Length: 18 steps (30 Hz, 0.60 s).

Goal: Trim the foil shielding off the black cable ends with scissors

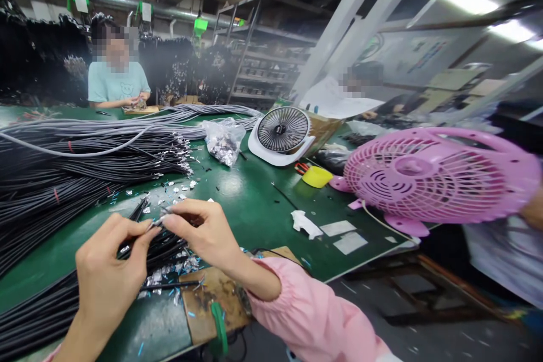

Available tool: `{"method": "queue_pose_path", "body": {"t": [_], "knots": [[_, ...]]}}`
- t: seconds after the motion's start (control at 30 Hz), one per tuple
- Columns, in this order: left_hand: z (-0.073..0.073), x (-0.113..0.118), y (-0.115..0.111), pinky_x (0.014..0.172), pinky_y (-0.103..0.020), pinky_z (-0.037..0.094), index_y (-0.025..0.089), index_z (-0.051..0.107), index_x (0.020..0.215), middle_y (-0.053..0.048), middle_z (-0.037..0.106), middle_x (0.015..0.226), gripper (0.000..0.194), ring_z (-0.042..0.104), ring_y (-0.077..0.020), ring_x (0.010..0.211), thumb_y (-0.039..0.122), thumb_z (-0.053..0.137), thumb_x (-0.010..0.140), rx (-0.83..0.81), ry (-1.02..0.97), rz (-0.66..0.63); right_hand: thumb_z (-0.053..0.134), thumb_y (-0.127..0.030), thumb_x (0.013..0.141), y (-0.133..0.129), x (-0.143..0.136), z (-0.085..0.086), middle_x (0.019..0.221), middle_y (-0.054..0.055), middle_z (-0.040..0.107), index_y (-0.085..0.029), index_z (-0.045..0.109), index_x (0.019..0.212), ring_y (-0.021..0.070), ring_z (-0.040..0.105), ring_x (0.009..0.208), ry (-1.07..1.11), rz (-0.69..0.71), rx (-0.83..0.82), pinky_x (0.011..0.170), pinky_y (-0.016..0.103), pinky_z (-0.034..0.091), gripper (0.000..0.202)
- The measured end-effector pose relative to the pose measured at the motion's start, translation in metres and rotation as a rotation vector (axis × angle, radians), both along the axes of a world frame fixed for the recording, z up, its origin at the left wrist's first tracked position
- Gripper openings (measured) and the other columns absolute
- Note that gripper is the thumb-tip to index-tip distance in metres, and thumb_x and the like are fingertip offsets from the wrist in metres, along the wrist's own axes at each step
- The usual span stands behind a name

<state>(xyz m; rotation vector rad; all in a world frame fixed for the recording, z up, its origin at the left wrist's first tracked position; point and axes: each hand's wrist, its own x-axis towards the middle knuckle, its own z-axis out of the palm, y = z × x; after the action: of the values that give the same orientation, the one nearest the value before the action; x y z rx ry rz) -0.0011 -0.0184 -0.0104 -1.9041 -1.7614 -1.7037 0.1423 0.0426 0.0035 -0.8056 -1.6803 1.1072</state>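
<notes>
My left hand point(112, 271) pinches a thin cable end point(155, 224) between thumb and forefinger above the green table point(263, 220). My right hand point(207, 232) meets it from the other side, its thumb and fingertips closed on the tip of the same cable, where bits of silvery foil show. The fingers cover most of the tip. Beneath both hands lie black cables point(38, 308) and scraps of silver foil point(186, 264) mixed with small blue pieces. One cable end lies over a worn wooden board point(203, 308) at the table's front edge.
Thick bundles of black cable point(97, 161) and grey cable point(203, 108) fill the left. Beyond my hands are a plastic bag of scraps point(224, 144), a small white fan point(282, 133) and a yellow object point(317, 177). A pink fan point(424, 175) stands right. Two people sit across.
</notes>
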Motion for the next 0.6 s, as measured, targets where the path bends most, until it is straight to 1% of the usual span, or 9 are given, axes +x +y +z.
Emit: {"method": "queue_pose_path", "body": {"t": [0.07,0.13,0.17,0.23,0.3,0.4,0.5,0.6], "knots": [[-0.005,0.006,-0.001,0.055,-0.020,0.044,0.023,0.066,0.070,0.006,0.058,0.060,0.018,0.054,-0.0082,0.053,0.020,0.062,0.087,0.088,0.082,0.033,0.074,-0.034,0.072,-0.003,-0.003,0.000,0.049,-0.005,0.044,-0.016,0.062,0.053,0.0079,0.036,0.050,0.023,0.007,-0.088,0.044,0.021,0.027,0.028],[-0.008,0.009,0.000,0.053,-0.020,0.041,0.022,0.064,0.070,0.007,0.055,0.059,0.020,0.050,-0.0069,0.050,0.015,0.061,0.088,0.142,0.150,0.047,0.072,-0.030,0.069,-0.006,-0.006,0.000,0.045,-0.008,0.033,-0.016,0.056,0.048,0.0059,0.027,0.048,0.035,-0.024,-0.147,0.042,0.020,0.019,0.030],[-0.009,0.009,0.000,0.052,-0.019,0.040,0.022,0.063,0.070,0.007,0.054,0.058,0.020,0.049,-0.0064,0.049,0.014,0.061,0.088,0.166,0.175,0.050,0.070,-0.027,0.068,-0.007,-0.007,0.000,0.044,-0.008,0.030,-0.016,0.054,0.046,0.0053,0.024,0.047,0.046,-0.033,-0.170,0.041,0.020,0.017,0.029],[-0.010,0.008,0.001,0.051,-0.019,0.039,0.022,0.063,0.070,0.008,0.053,0.057,0.018,0.048,-0.0059,0.048,0.012,0.063,0.086,0.204,0.201,0.048,0.065,-0.023,0.066,-0.009,-0.008,0.000,0.043,-0.008,0.031,-0.016,0.051,0.045,0.0047,0.024,0.046,0.076,-0.013,-0.214,0.040,0.020,0.018,0.026],[-0.009,0.007,0.001,0.051,-0.020,0.039,0.022,0.064,0.071,0.008,0.054,0.058,0.017,0.049,-0.0064,0.049,0.013,0.063,0.086,0.204,0.183,0.058,0.062,-0.020,0.064,-0.009,-0.007,0.001,0.044,-0.007,0.035,-0.017,0.049,0.045,0.0043,0.026,0.045,0.095,0.013,-0.240,0.040,0.019,0.020,0.024],[-0.008,0.006,-0.001,0.053,-0.021,0.041,0.023,0.067,0.072,0.006,0.057,0.060,0.014,0.052,-0.0084,0.052,0.019,0.064,0.085,0.107,0.073,0.065,0.059,-0.015,0.064,-0.008,-0.006,0.001,0.044,-0.007,0.035,-0.017,0.046,0.044,0.0039,0.027,0.044,0.089,0.023,-0.248,0.040,0.019,0.020,0.024],[-0.003,0.001,0.000,0.052,-0.022,0.044,0.024,0.071,0.072,0.004,0.063,0.062,0.011,0.057,-0.0108,0.054,0.028,0.068,0.082,-0.045,-0.038,-0.036,0.056,-0.011,0.066,-0.006,-0.006,-0.001,0.045,-0.008,0.034,-0.017,0.048,0.044,0.0052,0.030,0.046,0.040,0.000,-0.201,0.042,0.019,0.023,0.024],[0.005,-0.006,0.004,0.048,-0.022,0.044,0.023,0.073,0.068,0.001,0.066,0.061,0.020,0.058,-0.0131,0.052,0.036,0.065,0.081,-0.172,-0.074,-0.157,0.057,-0.008,0.067,-0.001,-0.006,-0.006,0.044,-0.008,0.035,-0.016,0.055,0.045,0.0061,0.031,0.046,-0.055,-0.031,-0.105,0.043,0.019,0.025,0.023]]}}
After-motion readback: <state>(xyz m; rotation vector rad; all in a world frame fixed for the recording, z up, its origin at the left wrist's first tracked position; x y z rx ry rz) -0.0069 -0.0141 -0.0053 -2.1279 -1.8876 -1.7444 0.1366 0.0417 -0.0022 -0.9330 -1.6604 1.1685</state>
